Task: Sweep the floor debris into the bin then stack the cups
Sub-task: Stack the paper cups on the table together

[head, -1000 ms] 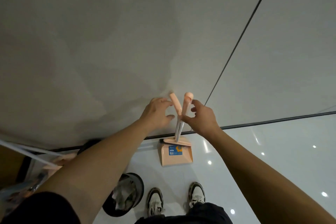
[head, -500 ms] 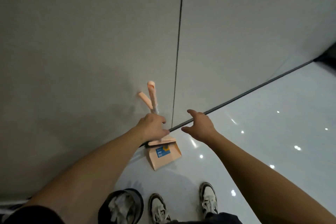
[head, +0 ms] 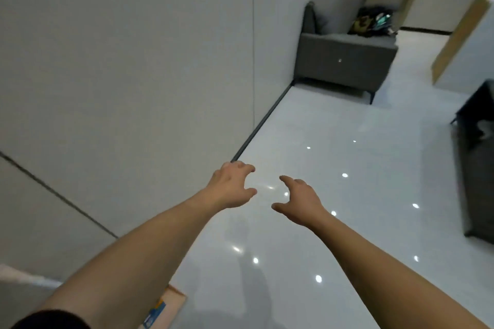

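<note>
Two bare hands reach out over the glossy white floor [head: 334,235], left hand [head: 232,187] and right hand [head: 300,201] loosely spread, holding nothing. The peach dustpan [head: 167,307] lies low, under the left forearm.

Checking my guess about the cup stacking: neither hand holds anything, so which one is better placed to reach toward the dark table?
Right, probably. The right hand is empty and nearer the dark table at the right edge; the left hand hangs by the wall.
</note>
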Demonstrator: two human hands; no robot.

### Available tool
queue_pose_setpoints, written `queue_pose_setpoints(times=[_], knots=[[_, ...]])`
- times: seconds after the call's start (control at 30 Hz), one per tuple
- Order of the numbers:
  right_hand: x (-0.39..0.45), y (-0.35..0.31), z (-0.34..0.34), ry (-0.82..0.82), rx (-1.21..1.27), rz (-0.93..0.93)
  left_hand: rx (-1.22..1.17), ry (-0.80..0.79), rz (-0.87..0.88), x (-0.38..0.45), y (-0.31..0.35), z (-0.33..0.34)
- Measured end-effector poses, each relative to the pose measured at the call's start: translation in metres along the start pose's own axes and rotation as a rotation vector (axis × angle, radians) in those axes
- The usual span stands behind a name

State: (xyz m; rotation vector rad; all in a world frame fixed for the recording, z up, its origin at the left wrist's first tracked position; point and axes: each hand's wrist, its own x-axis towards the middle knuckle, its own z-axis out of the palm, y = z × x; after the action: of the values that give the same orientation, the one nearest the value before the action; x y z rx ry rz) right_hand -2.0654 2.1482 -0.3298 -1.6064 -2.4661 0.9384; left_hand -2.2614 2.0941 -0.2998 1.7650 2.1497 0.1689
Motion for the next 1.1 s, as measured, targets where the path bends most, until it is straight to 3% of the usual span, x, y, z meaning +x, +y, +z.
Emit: queue_pose_setpoints(times=[0.3, 0.6, 0.83, 1.1], knots=[[-0.007, 0.205, -0.191, 0.272, 0.097, 0.316, -0.058, -0.01, 0.413, 0.168, 0.298, -0.003], [0.013, 0.364, -0.309, 0.524, 0.17, 0.592, -0.019, -0.094, 0.755, 0.311, 0.521, 0.037], [0.055, 0.469, -0.391, 0.636, 0.252, 0.841, -0.012, -0.228, 0.952, 0.43, 0.655, 0.067], [0.112, 0.561, -0.434, 0.635, 0.375, 1.014, -0.02, -0.29, 1.03, 0.544, 0.743, 0.1]])
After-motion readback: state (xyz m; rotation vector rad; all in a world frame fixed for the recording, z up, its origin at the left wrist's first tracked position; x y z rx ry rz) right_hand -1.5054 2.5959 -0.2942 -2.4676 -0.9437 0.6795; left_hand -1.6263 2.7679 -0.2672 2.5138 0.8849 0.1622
